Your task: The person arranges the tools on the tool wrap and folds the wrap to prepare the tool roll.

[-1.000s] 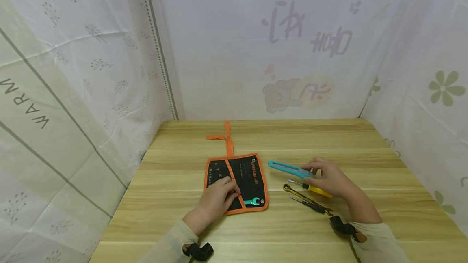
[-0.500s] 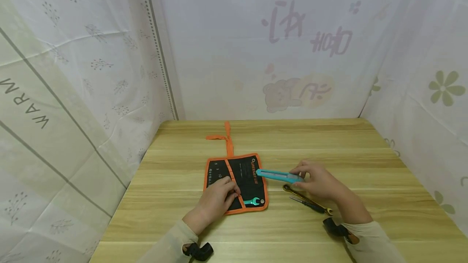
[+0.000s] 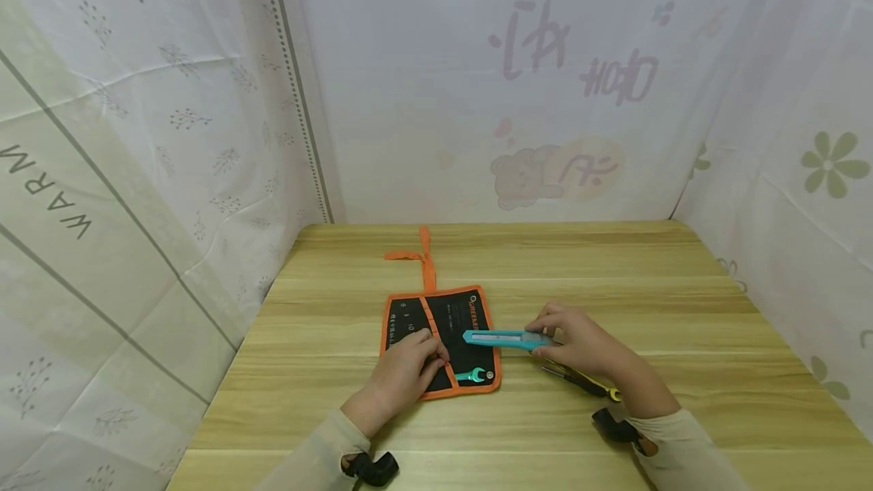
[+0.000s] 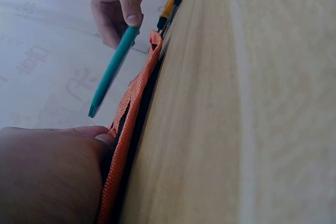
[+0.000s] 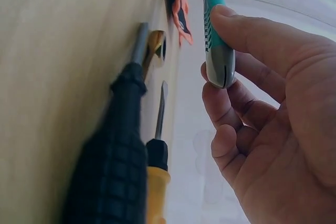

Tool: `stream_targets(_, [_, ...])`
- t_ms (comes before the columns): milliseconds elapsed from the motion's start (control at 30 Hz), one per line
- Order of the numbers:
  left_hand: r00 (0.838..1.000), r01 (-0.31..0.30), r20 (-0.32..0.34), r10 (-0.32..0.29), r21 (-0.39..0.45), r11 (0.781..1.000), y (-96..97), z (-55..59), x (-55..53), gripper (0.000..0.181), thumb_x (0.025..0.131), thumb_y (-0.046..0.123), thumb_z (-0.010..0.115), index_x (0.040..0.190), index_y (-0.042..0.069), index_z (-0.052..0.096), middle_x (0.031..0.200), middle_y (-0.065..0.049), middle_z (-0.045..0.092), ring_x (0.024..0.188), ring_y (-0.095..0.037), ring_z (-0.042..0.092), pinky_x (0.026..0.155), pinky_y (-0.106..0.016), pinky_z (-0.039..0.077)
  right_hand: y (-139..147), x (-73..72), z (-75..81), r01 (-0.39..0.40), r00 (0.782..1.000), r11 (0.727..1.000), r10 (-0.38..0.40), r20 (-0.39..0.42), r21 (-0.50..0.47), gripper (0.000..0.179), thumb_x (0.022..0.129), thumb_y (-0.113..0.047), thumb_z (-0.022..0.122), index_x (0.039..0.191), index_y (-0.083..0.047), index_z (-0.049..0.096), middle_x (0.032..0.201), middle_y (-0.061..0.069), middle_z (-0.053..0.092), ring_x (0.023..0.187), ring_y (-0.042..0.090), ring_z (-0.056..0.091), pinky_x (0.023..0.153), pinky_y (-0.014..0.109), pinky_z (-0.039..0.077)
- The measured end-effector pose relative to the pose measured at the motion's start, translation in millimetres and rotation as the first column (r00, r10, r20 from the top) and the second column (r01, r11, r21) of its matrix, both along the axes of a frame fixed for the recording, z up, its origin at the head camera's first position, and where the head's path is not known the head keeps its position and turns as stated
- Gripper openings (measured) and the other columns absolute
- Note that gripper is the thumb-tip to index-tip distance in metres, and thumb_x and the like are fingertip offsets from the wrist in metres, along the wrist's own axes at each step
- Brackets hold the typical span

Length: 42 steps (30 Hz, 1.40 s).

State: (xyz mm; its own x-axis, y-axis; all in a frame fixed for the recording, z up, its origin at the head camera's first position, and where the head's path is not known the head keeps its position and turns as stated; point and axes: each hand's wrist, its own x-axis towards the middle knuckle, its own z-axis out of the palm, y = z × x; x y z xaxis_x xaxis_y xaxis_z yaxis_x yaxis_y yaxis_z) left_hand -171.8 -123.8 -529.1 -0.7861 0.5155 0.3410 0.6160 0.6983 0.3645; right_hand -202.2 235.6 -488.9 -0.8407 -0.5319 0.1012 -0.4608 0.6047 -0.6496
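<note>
A black tool pouch (image 3: 455, 320) with orange trim lies flat on the table. My left hand (image 3: 401, 371) pinches the orange edge of its pocket (image 4: 122, 124) between thumb and fingers. At the lower end of that pocket, the head of a green wrench (image 3: 472, 376) sticks out. My right hand (image 3: 580, 341) grips a turquoise utility knife (image 3: 498, 338) by one end, thumb against fingers. The knife's other end points left, above the right half of the pouch, apart from the left hand in the left wrist view.
Under and beside the right hand lie a black-handled screwdriver (image 5: 107, 156), a yellow-handled screwdriver (image 5: 157, 195) and a gold ratchet wrench (image 5: 156, 48). An orange tie strap (image 3: 427, 271) stretches from the pouch toward the back of the wooden table (image 3: 580, 256). Patterned cloth surrounds the table.
My right hand has carried the utility knife left, from beside the pouch to above it, and the knife has turned nearly level across the view. The left hand has stayed in place.
</note>
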Motion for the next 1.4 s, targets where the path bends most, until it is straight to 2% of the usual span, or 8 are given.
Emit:
stream_targets(267, [1.000,0.001,0.000,-0.001,-0.008,1.000,-0.2,-1.6,-0.9,0.012,0.100,0.019,0.075,0.101,0.029,0.069,0.097,0.015,0.056,0.086,-0.004,0.057,0.077,-0.027,0.053,-10,0.6,-4.1,-0.022,1.000,1.000,0.022,0.022,0.017,0.029,0.090,-0.017,0.086,0.119,-0.019,0.078,0.102,-0.010,0.063,0.088,0.013,0.056,0.075,0.031,0.051])
stream_targets(533, [1.000,0.003,0.005,-0.003,-0.015,1.000,-0.4,-1.9,-0.8,0.012,0.100,0.019,0.075,0.101,0.029,0.068,0.096,0.015,0.055,0.085,-0.004,0.055,0.076,-0.027,0.052,-14,-2.3,-10.0,-0.035,0.999,0.997,0.036,-0.009,0.075,0.030,0.089,-0.018,0.087,0.118,-0.021,0.078,0.102,-0.014,0.061,0.088,0.009,0.056,0.074,0.027,0.050])
stream_targets(833, [1.000,0.004,0.000,-0.004,-0.012,1.000,-0.8,-1.7,-1.0,0.013,0.099,0.017,0.075,0.101,0.028,0.069,0.097,0.015,0.056,0.086,-0.004,0.057,0.077,-0.028,0.053,-20,-1.3,-8.7,-0.046,0.999,0.994,0.049,-0.020,0.096,0.030,0.089,-0.021,0.087,0.118,-0.020,0.079,0.102,-0.012,0.062,0.089,0.013,0.056,0.077,0.027,0.048])
stream_targets(1100, [1.000,0.014,-0.013,-0.014,-0.015,1.000,-1.6,-2.5,-0.8,0.012,0.100,0.018,0.075,0.102,0.029,0.070,0.095,0.015,0.054,0.083,-0.004,0.055,0.073,-0.026,0.051,-26,-3.2,-9.0,-0.084,0.996,0.992,0.087,-0.030,0.097,0.031,0.091,-0.024,0.086,0.121,-0.020,0.078,0.101,-0.011,0.060,0.085,0.016,0.055,0.072,0.027,0.047])
stream_targets(1400, [0.999,0.025,-0.032,-0.026,-0.014,1.000,-1.7,-1.4,-0.4,0.013,0.100,0.019,0.075,0.102,0.030,0.070,0.094,0.015,0.054,0.082,-0.004,0.056,0.072,-0.025,0.050,-34,-3.5,-7.7,-0.096,0.995,0.988,0.099,-0.020,0.121,0.032,0.091,-0.021,0.085,0.122,-0.019,0.078,0.100,-0.012,0.059,0.084,0.015,0.055,0.073,0.028,0.047])
